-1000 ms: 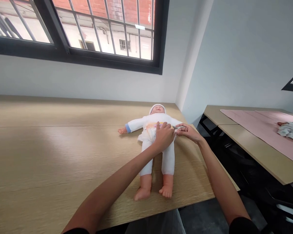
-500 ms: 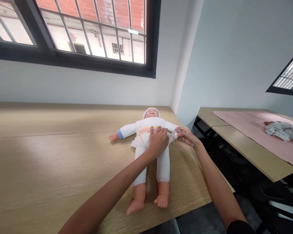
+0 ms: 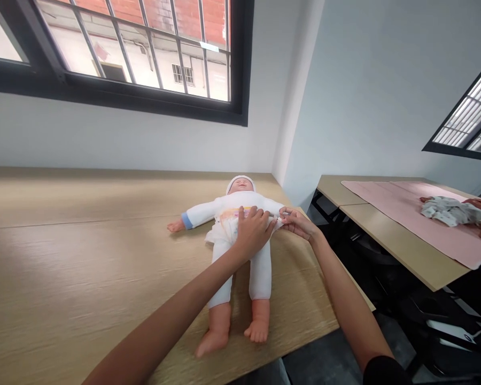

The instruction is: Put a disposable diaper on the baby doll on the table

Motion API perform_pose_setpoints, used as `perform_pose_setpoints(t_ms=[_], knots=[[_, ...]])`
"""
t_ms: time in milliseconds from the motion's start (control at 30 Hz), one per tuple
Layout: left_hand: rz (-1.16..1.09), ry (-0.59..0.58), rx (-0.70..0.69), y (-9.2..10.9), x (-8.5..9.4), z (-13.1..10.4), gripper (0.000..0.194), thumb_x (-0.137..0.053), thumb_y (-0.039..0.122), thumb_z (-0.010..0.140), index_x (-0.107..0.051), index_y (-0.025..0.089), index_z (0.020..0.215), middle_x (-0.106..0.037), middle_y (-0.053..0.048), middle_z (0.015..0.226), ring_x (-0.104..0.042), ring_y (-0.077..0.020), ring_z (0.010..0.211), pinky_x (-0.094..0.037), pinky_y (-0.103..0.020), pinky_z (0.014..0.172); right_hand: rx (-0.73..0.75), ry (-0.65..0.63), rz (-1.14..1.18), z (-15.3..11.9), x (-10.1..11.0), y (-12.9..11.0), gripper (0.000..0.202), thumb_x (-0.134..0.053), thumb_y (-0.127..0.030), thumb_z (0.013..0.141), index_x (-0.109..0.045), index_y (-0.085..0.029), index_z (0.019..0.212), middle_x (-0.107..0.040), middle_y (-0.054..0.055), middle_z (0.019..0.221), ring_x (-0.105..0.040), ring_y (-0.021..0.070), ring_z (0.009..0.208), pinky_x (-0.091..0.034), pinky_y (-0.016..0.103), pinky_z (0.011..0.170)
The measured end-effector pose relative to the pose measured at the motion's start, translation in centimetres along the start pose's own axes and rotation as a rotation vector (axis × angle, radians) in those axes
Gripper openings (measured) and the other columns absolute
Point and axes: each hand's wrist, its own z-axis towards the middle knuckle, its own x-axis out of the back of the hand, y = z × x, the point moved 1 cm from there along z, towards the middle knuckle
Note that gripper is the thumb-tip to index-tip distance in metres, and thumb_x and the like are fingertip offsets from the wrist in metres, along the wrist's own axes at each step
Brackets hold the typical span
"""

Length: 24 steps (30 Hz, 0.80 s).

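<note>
A baby doll (image 3: 260, 275) in white clothes and a white cap lies on its back on the wooden table (image 3: 84, 278), feet toward me. Round its waist sits a white diaper (image 3: 218, 231) with a coloured print at the front. My left hand (image 3: 253, 231) rests over the diaper's front, its fingers curled near the waistband. At the doll's side, by the arm on the right, my right hand (image 3: 299, 223) pinches the diaper's edge between thumb and fingers. The left hand and forearm hide part of the diaper.
Another table (image 3: 417, 259) stands at the right, with a pink mat (image 3: 396, 206) on it. A second doll with grey-white cloth (image 3: 451, 211) lies there, a person's arm beside it. A barred window (image 3: 144, 53) is behind.
The view has turned slightly right, so more of the second doll and a person's arm show. My right hand has drawn the diaper's edge a little closer to my left hand.
</note>
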Motion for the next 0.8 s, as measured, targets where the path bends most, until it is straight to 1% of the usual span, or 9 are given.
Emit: perform_pose_setpoints(t_ms=[100, 267, 333, 400, 467, 533, 600, 667, 800], knots=[[-0.001, -0.01, -0.001, 0.02, 0.04, 0.07, 0.027, -0.037, 0.035, 0.096, -0.06, 0.02, 0.092, -0.068, -0.008, 0.095, -0.053, -0.0264, 0.103, -0.03, -0.053, 0.099, -0.001, -0.011, -0.006, 0.07, -0.05, 0.03, 0.025, -0.077, -0.015, 0.066, -0.057, -0.019, 0.081, -0.056, -0.005, 0.07, -0.057, 0.0083, 0.066, -0.05, 0.022, 0.073], [-0.002, -0.006, -0.001, -0.07, -0.07, 0.13, 0.027, -0.039, 0.032, 0.095, -0.06, 0.02, 0.083, -0.067, -0.009, 0.092, -0.052, -0.0263, 0.103, -0.029, -0.052, 0.1, 0.005, -0.026, -0.028, -0.01, -0.13, -0.15, 0.025, -0.076, -0.015, 0.066, -0.057, -0.02, 0.082, -0.055, -0.005, 0.07, -0.057, 0.0083, 0.067, -0.049, 0.021, 0.073], [-0.008, 0.007, -0.001, -0.09, -0.1, 0.15, 0.027, -0.04, 0.032, 0.094, -0.06, 0.02, 0.082, -0.067, -0.009, 0.091, -0.053, -0.0265, 0.102, -0.03, -0.051, 0.1, 0.003, -0.015, -0.043, -0.04, -0.22, -0.22, 0.026, -0.076, -0.016, 0.066, -0.058, -0.021, 0.084, -0.056, -0.005, 0.072, -0.057, 0.0086, 0.069, -0.049, 0.021, 0.073], [-0.017, 0.018, 0.005, -0.12, -0.11, 0.18, 0.023, -0.041, 0.031, 0.094, -0.061, 0.02, 0.087, -0.067, -0.009, 0.092, -0.053, -0.0265, 0.101, -0.031, -0.051, 0.099, 0.0, -0.012, -0.046, -0.04, -0.31, -0.21, 0.026, -0.077, -0.017, 0.066, -0.058, -0.021, 0.084, -0.055, -0.005, 0.072, -0.057, 0.0087, 0.069, -0.048, 0.022, 0.073], [-0.035, 0.025, -0.001, -0.13, -0.05, 0.18, 0.02, -0.043, 0.027, 0.093, -0.061, 0.022, 0.099, -0.067, -0.008, 0.096, -0.053, -0.0255, 0.102, -0.031, -0.049, 0.098, -0.003, -0.016, -0.034, -0.04, -0.39, -0.13, 0.027, -0.077, -0.017, 0.065, -0.058, -0.021, 0.084, -0.054, -0.006, 0.071, -0.056, 0.0083, 0.068, -0.048, 0.021, 0.073], [-0.052, 0.01, -0.036, -0.12, 0.08, 0.13, 0.024, -0.043, 0.022, 0.092, -0.06, 0.026, 0.108, -0.066, -0.006, 0.1, -0.053, -0.0239, 0.104, -0.031, -0.047, 0.098, -0.006, -0.008, -0.018, -0.1, -0.41, -0.01, 0.028, -0.077, -0.016, 0.065, -0.058, -0.021, 0.085, -0.054, -0.006, 0.07, -0.056, 0.0078, 0.066, -0.048, 0.021, 0.072], [-0.058, -0.021, -0.076, -0.09, 0.22, 0.05, 0.025, -0.042, 0.019, 0.092, -0.062, 0.026, 0.105, -0.066, -0.004, 0.101, -0.053, -0.0227, 0.105, -0.031, -0.045, 0.099, -0.003, 0.018, -0.01, -0.18, -0.32, 0.09, 0.03, -0.077, -0.015, 0.065, -0.058, -0.022, 0.087, -0.056, -0.006, 0.072, -0.056, 0.008, 0.068, -0.048, 0.02, 0.072], [-0.057, -0.046, -0.089, -0.09, 0.31, -0.01, 0.024, -0.041, 0.018, 0.093, -0.064, 0.025, 0.097, -0.066, -0.004, 0.101, -0.052, -0.0222, 0.105, -0.032, -0.044, 0.099, 0.0, 0.042, -0.007, -0.24, -0.18, 0.13, 0.03, -0.076, -0.014, 0.065, -0.058, -0.022, 0.088, -0.056, -0.005, 0.074, -0.057, 0.0085, 0.07, -0.048, 0.021, 0.072], [-0.058, -0.052, -0.053, -0.16, 0.32, -0.03, 0.021, -0.043, 0.017, 0.091, -0.063, 0.022, 0.091, -0.065, -0.005, 0.1, -0.052, -0.0218, 0.102, -0.034, -0.041, 0.099, -0.008, 0.051, -0.014, -0.26, -0.07, 0.0, 0.027, -0.075, -0.015, 0.065, -0.058, -0.021, 0.086, -0.054, -0.005, 0.07, -0.056, 0.0093, 0.066, -0.049, 0.023, 0.071]])
